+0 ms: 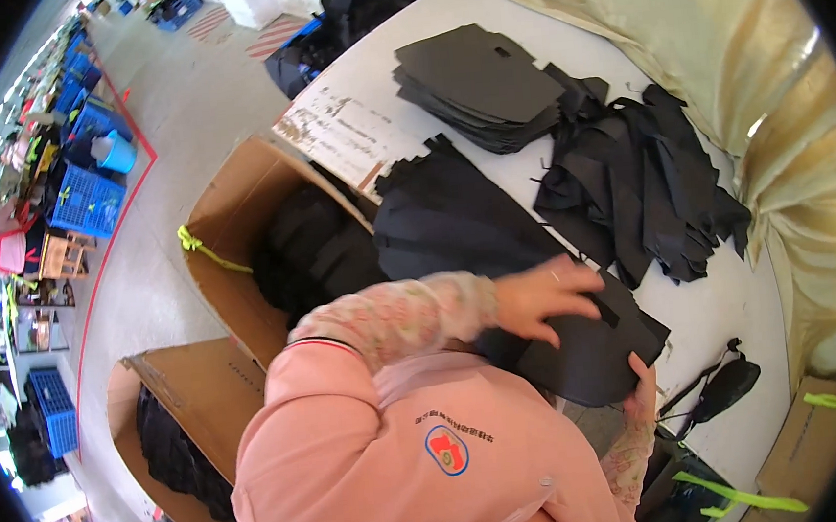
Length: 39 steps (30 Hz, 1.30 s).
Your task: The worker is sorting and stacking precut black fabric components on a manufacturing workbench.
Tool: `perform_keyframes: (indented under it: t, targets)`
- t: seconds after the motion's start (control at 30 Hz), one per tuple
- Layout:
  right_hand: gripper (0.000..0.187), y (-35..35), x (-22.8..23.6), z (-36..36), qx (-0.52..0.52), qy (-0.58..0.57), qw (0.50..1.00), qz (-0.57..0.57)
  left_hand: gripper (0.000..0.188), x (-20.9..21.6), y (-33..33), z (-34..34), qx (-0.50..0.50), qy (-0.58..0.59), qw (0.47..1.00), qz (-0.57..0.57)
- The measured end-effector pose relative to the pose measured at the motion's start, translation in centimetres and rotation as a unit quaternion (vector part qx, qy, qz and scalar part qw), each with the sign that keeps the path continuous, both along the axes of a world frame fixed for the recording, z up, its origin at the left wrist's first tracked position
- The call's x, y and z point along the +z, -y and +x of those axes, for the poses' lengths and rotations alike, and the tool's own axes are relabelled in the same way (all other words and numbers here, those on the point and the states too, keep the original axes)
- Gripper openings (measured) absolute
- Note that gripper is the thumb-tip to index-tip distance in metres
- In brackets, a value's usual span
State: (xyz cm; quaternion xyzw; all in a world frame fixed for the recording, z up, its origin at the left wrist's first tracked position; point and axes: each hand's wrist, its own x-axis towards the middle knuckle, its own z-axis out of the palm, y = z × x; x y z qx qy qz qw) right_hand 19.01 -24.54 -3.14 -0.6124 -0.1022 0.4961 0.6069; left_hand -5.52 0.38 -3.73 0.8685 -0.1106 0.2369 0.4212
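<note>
Left hand (546,300) over black panel (583,364), fingers spread wide. Right hand (641,396) holds panel's rim, beside near edge of tabletop (721,308). Black stack (477,80) toward far edge.

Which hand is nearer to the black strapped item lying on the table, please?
Right: the right hand is just left of the black strapped item; the left hand is farther left, over black sheets.
</note>
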Motion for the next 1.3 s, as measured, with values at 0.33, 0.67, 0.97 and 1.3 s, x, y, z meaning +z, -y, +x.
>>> perform_keyframes:
  t: [0.33,0.67,0.97,1.3]
  targets:
    - [0.067,0.3,-0.2,0.2,0.011,0.035,0.999,0.01,0.132,-0.1,-13.6,-7.1,0.17,-0.436,0.838,0.28]
    - [0.068,-0.1,0.5,-0.4,-0.013,0.024,1.0,-0.009,0.107,-0.2,-12.7,-5.6,0.173,-0.525,0.799,0.238]
    - [0.067,0.0,0.7,-0.6,0.003,0.027,1.0,0.015,0.138,-1.5,-13.5,-6.6,0.211,-0.465,0.815,0.272]
    - [0.06,0.1,0.0,-0.8,-0.006,0.024,0.999,0.023,0.131,0.3,-9.7,-9.2,0.218,-0.436,0.824,0.289]
